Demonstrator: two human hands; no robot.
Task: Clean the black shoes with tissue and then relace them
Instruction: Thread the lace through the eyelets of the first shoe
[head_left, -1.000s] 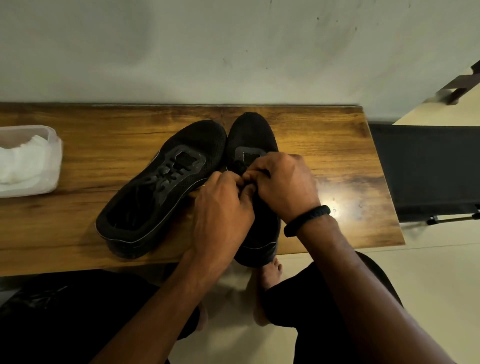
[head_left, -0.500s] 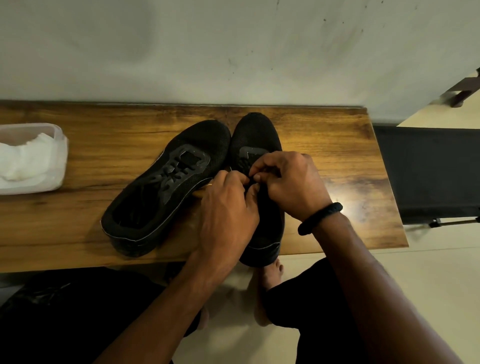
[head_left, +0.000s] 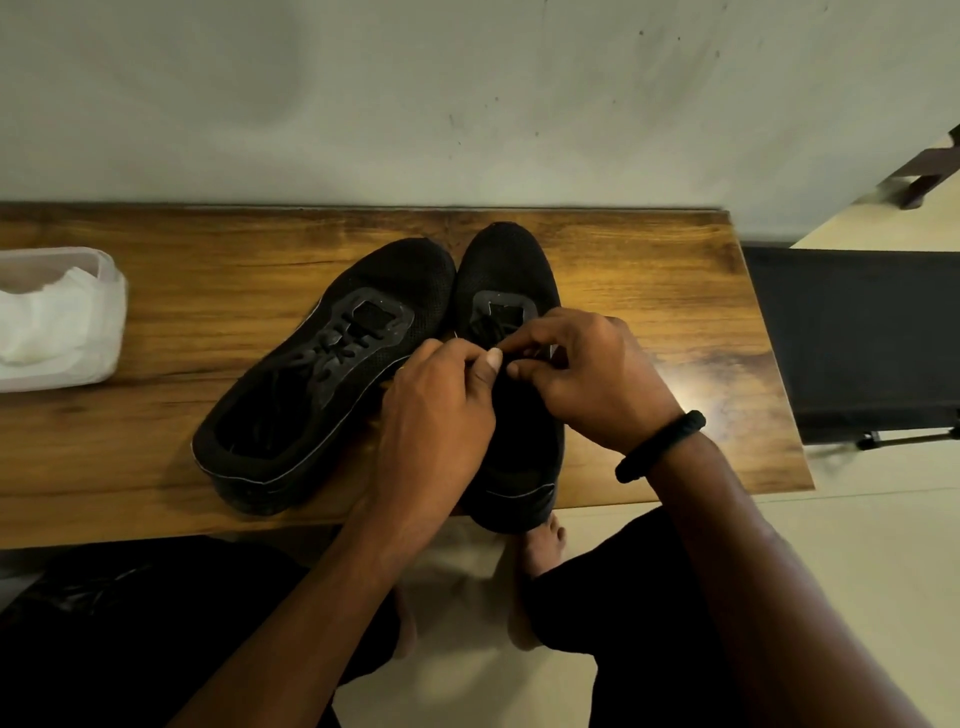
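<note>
While one black sneaker (head_left: 332, 374) is lying apparently laced, we are pinching the lace (head_left: 488, 330) of the second sneaker (head_left: 506, 270) between left hand (head_left: 436, 415) and right hand (head_left: 592, 379), relacing unfinished.

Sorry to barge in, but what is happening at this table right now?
A person sits at a wooden table, relacing. The left hand and the right hand both pinch the lace of the right-hand black shoe, fingers curled. The other black shoe lies beside it, toes close together, and looks laced. A tub of white tissue stands at the table's left end.
</note>
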